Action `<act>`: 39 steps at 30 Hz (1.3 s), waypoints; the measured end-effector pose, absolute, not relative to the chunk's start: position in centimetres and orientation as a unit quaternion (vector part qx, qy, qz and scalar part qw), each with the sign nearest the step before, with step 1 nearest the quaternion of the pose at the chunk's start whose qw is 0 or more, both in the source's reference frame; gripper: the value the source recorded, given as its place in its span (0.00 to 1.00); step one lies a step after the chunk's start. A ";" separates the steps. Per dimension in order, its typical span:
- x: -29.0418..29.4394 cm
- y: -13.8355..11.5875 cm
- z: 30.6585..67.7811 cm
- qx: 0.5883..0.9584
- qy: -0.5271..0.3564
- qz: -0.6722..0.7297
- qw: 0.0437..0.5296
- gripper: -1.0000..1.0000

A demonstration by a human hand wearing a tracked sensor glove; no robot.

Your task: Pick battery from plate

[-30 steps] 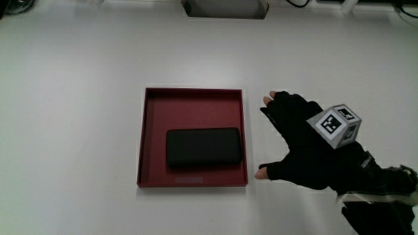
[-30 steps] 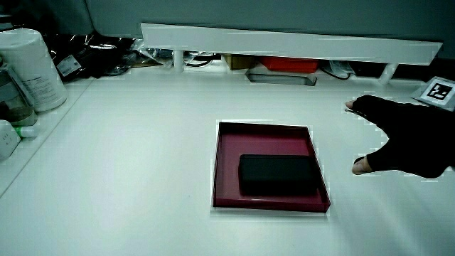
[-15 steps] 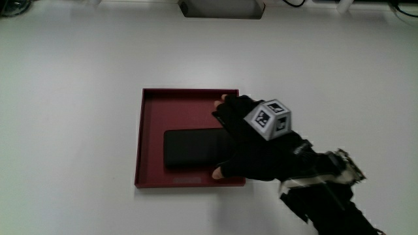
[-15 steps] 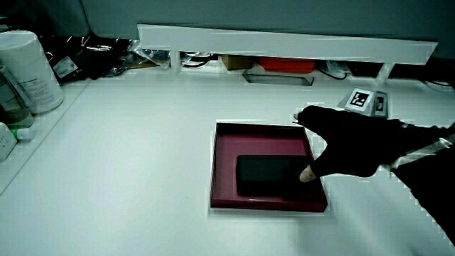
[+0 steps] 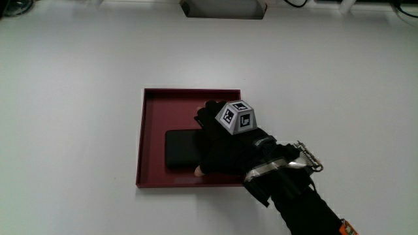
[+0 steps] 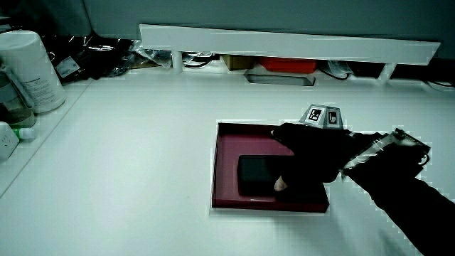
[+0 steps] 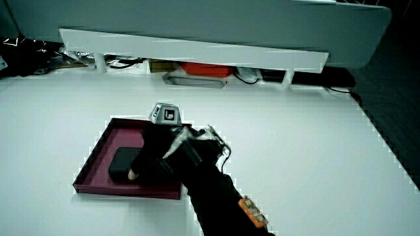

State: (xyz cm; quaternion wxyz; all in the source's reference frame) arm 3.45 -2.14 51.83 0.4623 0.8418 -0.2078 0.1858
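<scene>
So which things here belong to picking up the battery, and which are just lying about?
Part of the job:
- battery, flat and black, lying in the plate
- plate, a red square tray
- hand, over the battery

Lying about:
- pale canister at the table's edge
- metal tray near the partition

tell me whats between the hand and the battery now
Nothing: in the main view the hand lies right over the battery in the red tray.

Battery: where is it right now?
The battery lies flat in the red plate, toward the plate's nearer edge, with the hand covering one end.
</scene>
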 end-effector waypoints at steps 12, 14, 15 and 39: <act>2.2 -1.3 54.7 0.835 -0.201 0.158 0.487 0.50; 2.2 -1.4 54.4 0.838 -0.201 0.159 0.482 0.53; 2.2 -1.3 54.8 0.837 -0.198 0.157 0.485 0.56; 3.0 -1.5 52.1 0.871 -0.231 0.206 0.382 1.00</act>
